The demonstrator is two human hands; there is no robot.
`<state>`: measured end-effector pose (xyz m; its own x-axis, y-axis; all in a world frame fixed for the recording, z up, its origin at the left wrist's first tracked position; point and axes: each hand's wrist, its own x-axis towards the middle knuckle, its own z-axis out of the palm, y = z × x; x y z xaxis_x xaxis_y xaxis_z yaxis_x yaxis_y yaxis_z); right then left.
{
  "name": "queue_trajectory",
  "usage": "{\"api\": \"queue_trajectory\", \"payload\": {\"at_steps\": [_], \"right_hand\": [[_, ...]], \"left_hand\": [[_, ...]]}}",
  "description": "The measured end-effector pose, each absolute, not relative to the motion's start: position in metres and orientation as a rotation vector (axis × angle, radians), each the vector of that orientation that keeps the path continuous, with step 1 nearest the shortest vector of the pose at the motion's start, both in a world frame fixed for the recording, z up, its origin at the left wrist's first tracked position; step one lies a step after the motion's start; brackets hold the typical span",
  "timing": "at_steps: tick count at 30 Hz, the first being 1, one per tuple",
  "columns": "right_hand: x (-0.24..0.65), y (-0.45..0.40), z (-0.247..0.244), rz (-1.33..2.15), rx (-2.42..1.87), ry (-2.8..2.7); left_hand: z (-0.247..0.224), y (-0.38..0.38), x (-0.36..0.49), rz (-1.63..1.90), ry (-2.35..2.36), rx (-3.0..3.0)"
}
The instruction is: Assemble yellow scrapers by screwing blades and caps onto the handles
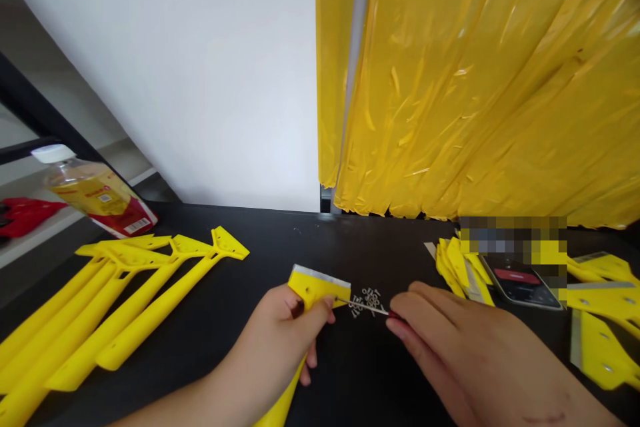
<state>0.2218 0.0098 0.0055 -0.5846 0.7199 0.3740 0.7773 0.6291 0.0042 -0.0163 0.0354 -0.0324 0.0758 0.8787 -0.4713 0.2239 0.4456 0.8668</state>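
Note:
My left hand grips a yellow plastic long-handled scraper by its head, with the handle running down toward me and a metal blade along the far edge. My right hand pinches a thin screwdriver with a red handle mostly hidden in the fingers. Its metal shaft reaches left, and the tip meets the scraper head beside my left thumb. A small loose heap of silver screws lies on the black table just beyond the shaft.
Several yellow scrapers lie fanned out at the left. More yellow scraper parts and a phone sit at the right. A plastic bottle lies tilted at the far left, with a red object behind it. Yellow plastic sheeting hangs behind the table.

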Motion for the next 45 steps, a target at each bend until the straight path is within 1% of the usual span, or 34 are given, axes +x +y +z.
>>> {"api": "queue_trajectory", "payload": {"at_steps": [5,9,11,16,18,21,22,24,26,29,31,32,34,37,39,42,45], "right_hand": [[0.227,0.016,0.0,-0.504,-1.108,-2.423],[0.223,0.017,-0.003,-0.55,-1.11,-2.438],[0.221,0.015,-0.002,-0.488,-1.14,-2.472],[0.217,0.01,0.003,-0.093,-1.263,-2.43],[0.218,0.01,0.003,-0.11,-1.261,-2.448],[0.22,0.011,0.002,-0.243,-1.219,-2.524],[0.221,0.012,0.001,-0.209,-1.217,-2.541],[0.223,0.013,0.001,0.066,-1.274,-2.519],[0.223,0.015,0.002,0.544,-1.413,-2.382],[0.22,0.018,0.004,1.256,-1.534,-1.982],[0.217,0.02,0.005,1.491,-1.526,-1.774],[0.216,0.019,0.006,1.502,-1.525,-1.749],[0.214,0.017,0.006,1.316,-1.512,-1.865],[0.214,0.013,0.007,0.772,-1.408,-2.174],[0.217,0.011,0.007,0.524,-1.351,-2.293],[0.224,0.014,0.006,0.319,-1.345,-2.32],[0.229,0.021,0.003,0.195,-1.333,-2.296]], "left_hand": [[-0.026,0.032,-0.015,0.718,1.386,1.013],[-0.026,0.027,-0.014,0.816,1.322,1.01],[-0.027,0.026,-0.013,0.833,1.326,1.024],[-0.029,0.027,-0.015,0.822,1.341,1.07],[-0.028,0.027,-0.016,0.822,1.358,1.082],[-0.026,0.024,-0.017,0.833,1.398,1.117],[-0.025,0.022,-0.017,0.838,1.405,1.144],[-0.025,0.018,-0.019,0.839,1.398,1.213],[-0.027,0.015,-0.022,0.833,1.392,1.276],[-0.031,0.013,-0.027,0.839,1.402,1.349],[-0.031,0.014,-0.029,0.88,1.403,1.407],[-0.03,0.014,-0.03,0.911,1.403,1.435],[-0.025,0.015,-0.031,0.974,1.403,1.489],[-0.016,0.018,-0.031,1.001,1.407,1.557],[-0.011,0.022,-0.029,0.973,1.432,1.553],[-0.008,0.032,-0.025,0.944,1.462,1.382],[-0.008,0.042,-0.021,1.006,1.391,1.135]]}}
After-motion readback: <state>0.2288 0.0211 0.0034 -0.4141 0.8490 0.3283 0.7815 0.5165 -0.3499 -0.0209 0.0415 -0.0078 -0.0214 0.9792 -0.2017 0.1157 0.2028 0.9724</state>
